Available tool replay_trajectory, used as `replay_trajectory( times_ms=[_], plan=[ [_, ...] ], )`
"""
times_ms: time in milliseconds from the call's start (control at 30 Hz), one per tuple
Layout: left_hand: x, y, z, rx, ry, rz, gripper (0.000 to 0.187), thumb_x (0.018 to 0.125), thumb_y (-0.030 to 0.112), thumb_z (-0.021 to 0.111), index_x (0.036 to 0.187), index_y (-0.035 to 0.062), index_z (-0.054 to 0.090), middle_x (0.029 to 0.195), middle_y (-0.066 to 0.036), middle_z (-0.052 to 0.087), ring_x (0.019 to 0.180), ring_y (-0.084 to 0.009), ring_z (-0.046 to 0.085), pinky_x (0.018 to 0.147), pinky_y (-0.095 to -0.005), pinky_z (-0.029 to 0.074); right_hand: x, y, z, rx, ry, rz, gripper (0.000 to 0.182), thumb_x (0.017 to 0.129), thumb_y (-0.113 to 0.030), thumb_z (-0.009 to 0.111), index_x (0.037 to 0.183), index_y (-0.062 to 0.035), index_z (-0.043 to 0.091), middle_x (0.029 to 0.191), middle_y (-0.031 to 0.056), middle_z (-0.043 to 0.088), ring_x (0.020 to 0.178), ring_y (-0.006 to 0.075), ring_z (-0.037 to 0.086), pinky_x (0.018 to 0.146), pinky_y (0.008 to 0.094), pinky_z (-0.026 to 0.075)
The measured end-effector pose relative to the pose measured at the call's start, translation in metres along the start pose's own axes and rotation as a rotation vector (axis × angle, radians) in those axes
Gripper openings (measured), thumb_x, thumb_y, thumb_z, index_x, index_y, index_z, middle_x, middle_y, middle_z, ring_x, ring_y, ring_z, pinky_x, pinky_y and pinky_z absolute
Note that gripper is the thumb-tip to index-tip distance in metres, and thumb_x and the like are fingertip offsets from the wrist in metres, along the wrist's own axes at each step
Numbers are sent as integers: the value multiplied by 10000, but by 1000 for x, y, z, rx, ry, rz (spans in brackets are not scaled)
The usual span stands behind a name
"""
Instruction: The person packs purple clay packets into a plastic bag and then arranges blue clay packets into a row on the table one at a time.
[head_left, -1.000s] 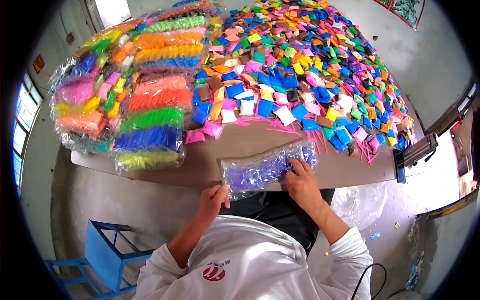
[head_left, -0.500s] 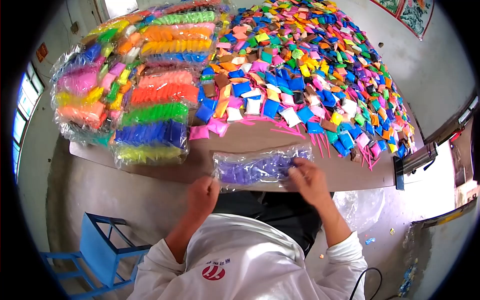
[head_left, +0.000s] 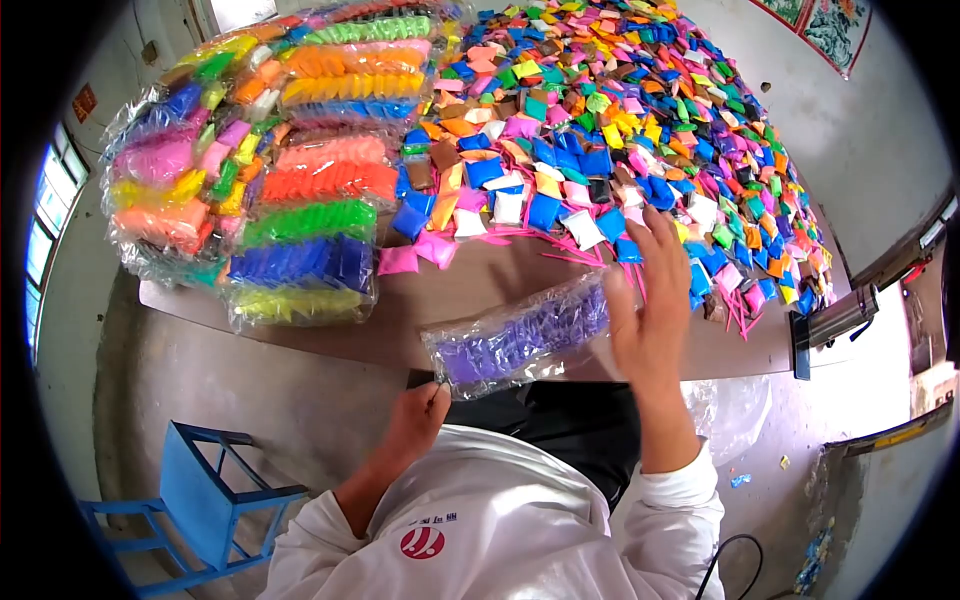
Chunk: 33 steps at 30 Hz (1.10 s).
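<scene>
A long wooden table (head_left: 480,290) fills the view, and most of its far half is buried under a heap of small coloured packets (head_left: 640,130) in blue, pink, yellow, green, white and brown. To the left of that heap stands a stack of filled clear bags (head_left: 270,170), each packed with rows of one colour: orange, green, blue, yellow, pink. Thin pink sticks (head_left: 560,250) lie scattered on the bare wood between the heap and the near edge. A blue stool (head_left: 200,490) stands on the floor at the lower left. Right at the near edge lies a clear bag of purple packets (head_left: 520,335), tilted, its left end hanging just past the edge of the table. The left hand (head_left: 418,415) pinches that left corner, fingers closed on the plastic. The right hand (head_left: 650,300) is raised above the bag's right end with fingers spread apart, gripping nothing; whether its palm touches the bag cannot be told. As it stands, only one corner pinch holds the bag, so it could sag or slide off the edge and, if its mouth is unsealed, spill purple packets onto the lap or floor. The spread right hand is also close to the heap and could knock loose packets or sticks off the table.
</scene>
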<state>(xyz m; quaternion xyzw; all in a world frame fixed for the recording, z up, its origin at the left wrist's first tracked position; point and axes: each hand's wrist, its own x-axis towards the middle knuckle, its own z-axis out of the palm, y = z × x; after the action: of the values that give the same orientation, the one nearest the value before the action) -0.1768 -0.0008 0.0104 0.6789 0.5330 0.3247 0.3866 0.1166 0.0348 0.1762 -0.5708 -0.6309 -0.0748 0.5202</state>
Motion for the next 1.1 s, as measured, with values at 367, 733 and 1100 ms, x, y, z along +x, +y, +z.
replay_trajectory(
  times_ms=[367, 733, 1100],
  plan=[
    [-1, 4, -5, -113, -37, -103, 384, 1028, 218, 538, 753, -48, 500, 603, -106, 428, 596, -105, 371, 530, -363, 371, -52, 42, 29, -188, -535, -176, 696, 856, -491, 702, 1397, -81, 550, 1474, 191, 482, 1424, 414, 371, 1154, 573, 275],
    [4, -36, -13, -654, -172, -314, 411, 1019, 302, 591, 691, 57, 561, 645, -38, 570, 617, -112, 530, 607, -297, 425, -92, 35, 40, -196, -794, -361, 869, 723, -367, 833, 1491, -211, 459, 1553, 151, 394, 1440, 387, 347, 1157, 598, 269],
    [3, -44, -12, -820, -201, -496, 349, 988, 354, 602, 781, 73, 591, 770, -56, 612, 686, -144, 552, 743, -313, 482, -114, 38, 47, -218, -599, -438, 583, 801, -338, 765, 1327, -151, 596, 1376, 181, 522, 1311, 376, 473, 1088, 570, 339]
  ],
)
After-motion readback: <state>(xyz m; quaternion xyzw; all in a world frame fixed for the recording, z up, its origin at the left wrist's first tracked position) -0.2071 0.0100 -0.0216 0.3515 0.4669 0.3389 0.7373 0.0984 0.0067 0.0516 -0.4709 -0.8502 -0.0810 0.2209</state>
